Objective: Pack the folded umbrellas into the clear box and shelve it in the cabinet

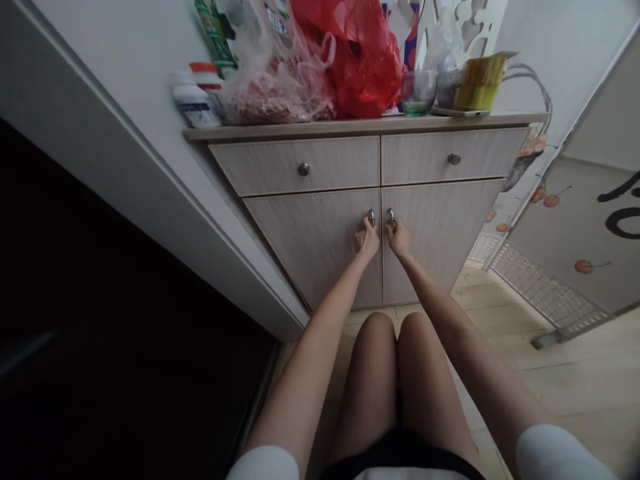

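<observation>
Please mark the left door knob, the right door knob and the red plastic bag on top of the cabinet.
left door knob (371,214): head view, on its exposed metal top.
right door knob (391,213): head view, on its exposed metal top.
red plastic bag (367,63): head view, on its crumpled middle.

My cabinet (320,247) is pale wood grain with silver knobs (371,214). The bag (365,60) up top is red, the bottle (193,103) white. The panel (565,220) is off-white with red cherries (583,267); my sleeves (560,453) are white.
</observation>
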Demonstrator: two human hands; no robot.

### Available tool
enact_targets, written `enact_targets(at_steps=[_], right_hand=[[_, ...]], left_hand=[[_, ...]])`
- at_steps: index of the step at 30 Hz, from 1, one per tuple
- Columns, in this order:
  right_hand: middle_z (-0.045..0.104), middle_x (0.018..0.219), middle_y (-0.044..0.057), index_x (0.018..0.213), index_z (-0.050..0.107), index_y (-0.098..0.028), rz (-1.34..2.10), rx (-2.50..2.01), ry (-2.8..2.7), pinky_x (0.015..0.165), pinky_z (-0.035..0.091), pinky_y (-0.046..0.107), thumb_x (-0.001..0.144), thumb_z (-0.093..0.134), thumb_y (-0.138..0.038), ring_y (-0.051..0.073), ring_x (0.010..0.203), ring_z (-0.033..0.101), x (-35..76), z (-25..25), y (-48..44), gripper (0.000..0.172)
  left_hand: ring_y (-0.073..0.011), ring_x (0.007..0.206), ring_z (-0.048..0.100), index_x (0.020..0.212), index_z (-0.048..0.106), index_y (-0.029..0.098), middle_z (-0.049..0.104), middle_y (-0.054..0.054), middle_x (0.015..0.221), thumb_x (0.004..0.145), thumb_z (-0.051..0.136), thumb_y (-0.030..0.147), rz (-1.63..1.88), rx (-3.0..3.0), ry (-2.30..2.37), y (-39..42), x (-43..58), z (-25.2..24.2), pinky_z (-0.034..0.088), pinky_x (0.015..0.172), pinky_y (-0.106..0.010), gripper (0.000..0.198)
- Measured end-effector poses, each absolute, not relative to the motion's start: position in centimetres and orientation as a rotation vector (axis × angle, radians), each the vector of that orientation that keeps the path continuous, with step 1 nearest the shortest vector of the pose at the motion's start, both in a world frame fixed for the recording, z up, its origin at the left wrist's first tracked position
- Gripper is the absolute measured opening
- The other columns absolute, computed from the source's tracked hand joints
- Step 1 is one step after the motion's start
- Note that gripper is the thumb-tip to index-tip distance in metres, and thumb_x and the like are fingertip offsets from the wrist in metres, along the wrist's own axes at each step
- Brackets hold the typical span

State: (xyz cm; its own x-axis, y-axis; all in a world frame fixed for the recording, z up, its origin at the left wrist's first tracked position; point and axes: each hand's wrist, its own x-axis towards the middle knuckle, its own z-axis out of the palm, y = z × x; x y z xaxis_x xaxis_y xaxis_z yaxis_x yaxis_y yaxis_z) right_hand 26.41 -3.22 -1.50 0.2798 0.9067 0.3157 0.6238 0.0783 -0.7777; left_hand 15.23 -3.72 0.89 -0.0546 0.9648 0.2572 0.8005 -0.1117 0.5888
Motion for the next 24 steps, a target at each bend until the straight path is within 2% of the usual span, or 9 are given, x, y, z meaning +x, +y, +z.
enact_targets(at_steps=[4, 8, 11, 14, 15, 17, 20, 22, 24], right_hand=[[0.070, 0.113, 0.018, 0.116, 0.062, -0.016, 0.522, -1.499, -1.416, 0.093, 0.050, 0.040, 0.095, 0.050, -0.053, 0.027, 0.105, 0.067, 26.8, -1.1, -3.6, 0.045], [0.070, 0.111, 0.019, 0.112, 0.058, -0.016, 0.629, -1.298, -1.318, 0.093, 0.050, 0.039, 0.085, 0.050, -0.073, 0.025, 0.106, 0.066, 28.4, -1.3, -6.3, 0.064], [0.071, 0.098, 0.014, 0.099, 0.059, -0.019, 0.831, -1.190, -1.235, 0.079, 0.053, 0.034, 0.078, 0.042, -0.087, 0.023, 0.093, 0.069, 30.2, -1.6, -10.0, 0.072], [0.066, 0.076, 0.007, 0.084, 0.057, -0.022, 1.030, -1.107, -1.107, 0.064, 0.050, 0.029, 0.074, 0.041, -0.092, 0.019, 0.072, 0.066, 31.5, -1.1, -14.0, 0.073], [0.062, 0.068, 0.005, 0.079, 0.055, -0.023, 1.054, -1.079, -1.065, 0.059, 0.049, 0.028, 0.073, 0.041, -0.094, 0.018, 0.065, 0.063, 31.7, -0.7, -15.1, 0.072], [0.050, 0.055, 0.000, 0.068, 0.048, -0.024, 1.070, -1.023, -1.029, 0.050, 0.042, 0.026, 0.073, 0.039, -0.096, 0.014, 0.051, 0.051, 31.6, 0.4, -16.7, 0.073], [0.026, 0.045, -0.006, 0.054, 0.031, -0.025, 1.082, -0.970, -1.075, 0.040, 0.024, 0.024, 0.071, 0.039, -0.098, 0.009, 0.039, 0.027, 31.1, 2.3, -17.8, 0.075], [0.016, 0.044, -0.008, 0.052, 0.022, -0.026, 1.088, -0.970, -1.113, 0.039, 0.015, 0.024, 0.069, 0.036, -0.100, 0.007, 0.039, 0.017, 30.8, 3.5, -18.0, 0.078], [0.014, 0.045, -0.008, 0.052, 0.018, -0.026, 1.099, -0.970, -1.129, 0.039, 0.011, 0.024, 0.066, 0.026, -0.104, 0.007, 0.040, 0.013, 30.5, 4.3, -17.8, 0.079]], left_hand=[[-0.0263, 0.123, 0.063, 0.144, 0.041, 0.015, 0.066, -0.020, 0.131, 0.103, 0.038, 0.030, 0.976, 1.787, 1.698, -5.0, 14.4, 1.6, 0.048, 0.099, -0.038, 0.044], [-0.0227, 0.124, 0.063, 0.133, 0.054, 0.017, 0.065, -0.019, 0.134, 0.104, 0.038, 0.036, 1.021, 1.740, 1.584, -7.7, 12.6, 1.5, 0.052, 0.097, -0.036, 0.039], [-0.0205, 0.102, 0.073, 0.120, 0.061, 0.014, 0.073, -0.018, 0.117, 0.105, 0.024, 0.044, 1.115, 1.628, 1.442, -10.5, 10.4, 1.3, 0.056, 0.088, -0.034, 0.049], [-0.0189, 0.069, 0.072, 0.092, 0.065, 0.014, 0.075, -0.014, 0.082, 0.099, 0.029, 0.063, 1.308, 1.375, 1.246, -13.2, 8.3, 1.5, 0.057, 0.067, -0.031, 0.061], [-0.0174, 0.058, 0.067, 0.080, 0.063, 0.015, 0.072, -0.011, 0.070, 0.095, 0.032, 0.070, 1.355, 1.302, 1.215, -13.9, 7.8, 1.7, 0.054, 0.058, -0.029, 0.064], [-0.0130, 0.041, 0.053, 0.062, 0.055, 0.019, 0.059, -0.005, 0.051, 0.089, 0.030, 0.079, 1.396, 1.226, 1.219, -15.1, 7.3, 2.3, 0.039, 0.041, -0.024, 0.070], [-0.0097, 0.032, 0.036, 0.048, 0.043, 0.023, 0.040, -0.001, 0.037, 0.085, 0.011, 0.086, 1.419, 1.209, 1.246, -16.1, 7.7, 3.4, 0.021, 0.036, -0.024, 0.080], [-0.0094, 0.032, 0.033, 0.044, 0.039, 0.024, 0.034, -0.001, 0.035, 0.082, 0.002, 0.087, 1.449, 1.241, 1.280, -16.2, 8.4, 4.1, 0.021, 0.037, -0.024, 0.083], [-0.0097, 0.033, 0.033, 0.042, 0.038, 0.024, 0.032, -0.001, 0.035, 0.080, -0.004, 0.088, 1.464, 1.287, 1.335, -16.0, 9.0, 4.6, 0.024, 0.039, -0.025, 0.085]])
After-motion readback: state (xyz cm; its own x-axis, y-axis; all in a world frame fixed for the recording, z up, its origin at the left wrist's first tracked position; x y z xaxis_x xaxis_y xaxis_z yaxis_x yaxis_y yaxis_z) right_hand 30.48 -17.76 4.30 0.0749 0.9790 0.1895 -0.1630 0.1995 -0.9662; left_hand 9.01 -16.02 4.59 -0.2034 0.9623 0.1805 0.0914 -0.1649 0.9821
